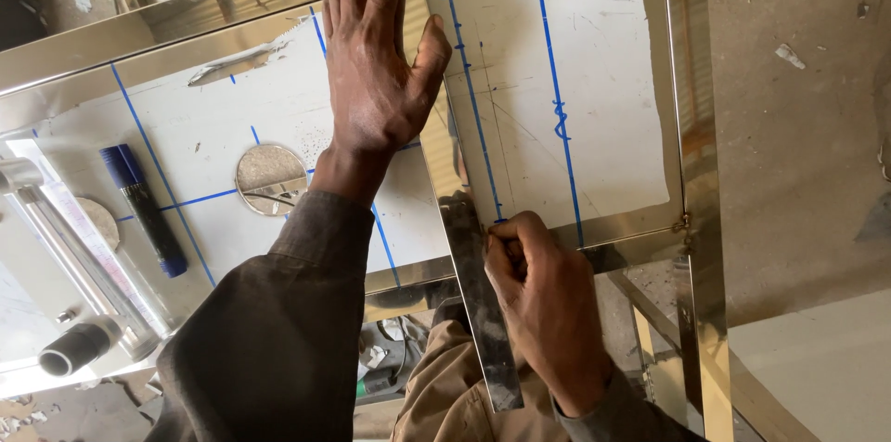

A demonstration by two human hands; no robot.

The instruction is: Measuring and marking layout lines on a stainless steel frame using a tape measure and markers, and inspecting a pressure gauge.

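My left hand (376, 61) lies flat, fingers together, pressing a long metal straightedge (478, 293) onto a white film-covered steel sheet (603, 80) marked with blue lines. My right hand (538, 298) is closed in a pinch at the sheet's near edge, its fingertips right beside the straightedge where a blue line ends. What it pinches is hidden by the fingers; it looks like a small marking tool. The straightedge runs from under my left palm toward me, past the sheet's edge.
A blue marker pen (144, 210) lies on the left sheet (204, 126), near a round cut-out hole (270, 179). A level-like bar (70, 247) and a dark tube (74, 349) sit at far left. Gold-coloured frame bars (705, 312) border the right, over concrete floor (798, 126).
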